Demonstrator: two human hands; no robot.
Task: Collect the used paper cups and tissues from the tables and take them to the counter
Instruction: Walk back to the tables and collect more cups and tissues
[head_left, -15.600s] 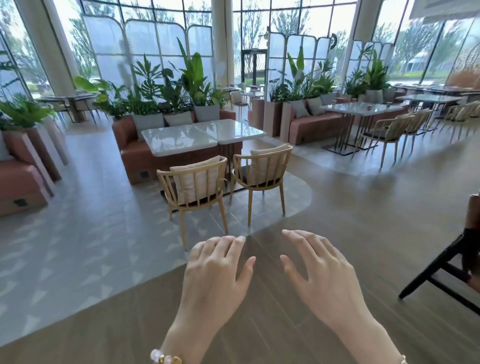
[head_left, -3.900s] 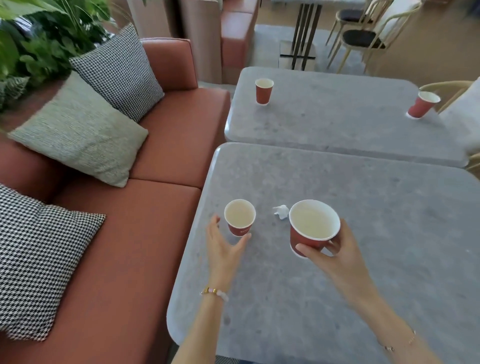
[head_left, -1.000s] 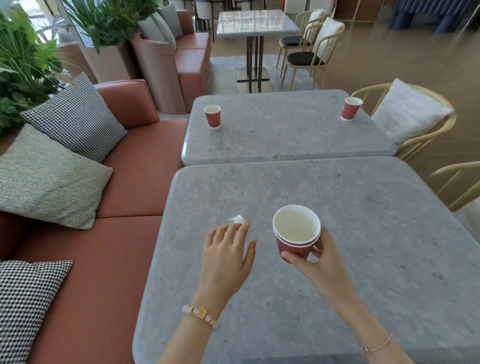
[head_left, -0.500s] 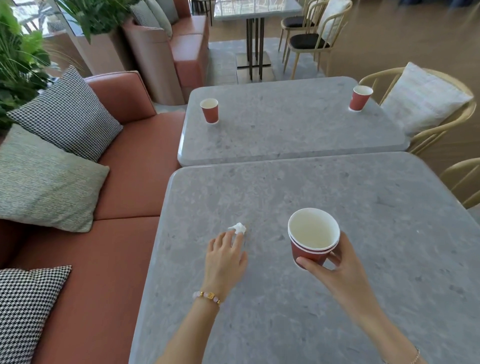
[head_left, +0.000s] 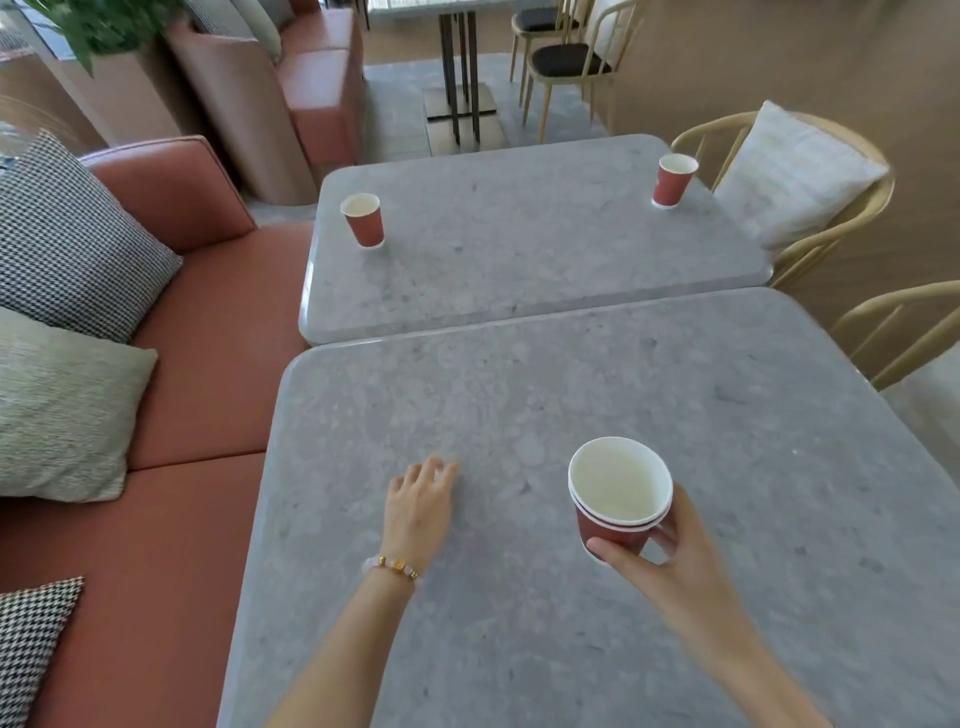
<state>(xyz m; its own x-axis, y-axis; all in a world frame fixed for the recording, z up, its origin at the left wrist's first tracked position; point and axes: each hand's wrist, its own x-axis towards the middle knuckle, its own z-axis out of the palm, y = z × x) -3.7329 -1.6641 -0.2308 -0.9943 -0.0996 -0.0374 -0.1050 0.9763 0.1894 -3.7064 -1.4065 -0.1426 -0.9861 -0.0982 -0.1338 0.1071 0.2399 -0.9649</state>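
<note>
Two nested red paper cups (head_left: 618, 499) sit gripped in your right hand (head_left: 670, 561); left hand (head_left: 418, 506) lies fingers-down on the grey stone table (head_left: 727, 415), tissue unseen, grip indeterminable. Next: confirm tissue, then far cups.

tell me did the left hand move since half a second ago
Yes. The left hand has slid forward on the near table and now covers the spot where the tissue lay; the tissue is hidden.

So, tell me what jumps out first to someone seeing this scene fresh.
Two stacked red paper cups held in the right hand above the near grey table. The left hand rests fingers-down on that table. On the far table stand two more red cups, one by the sofa, one by the chair.
</note>
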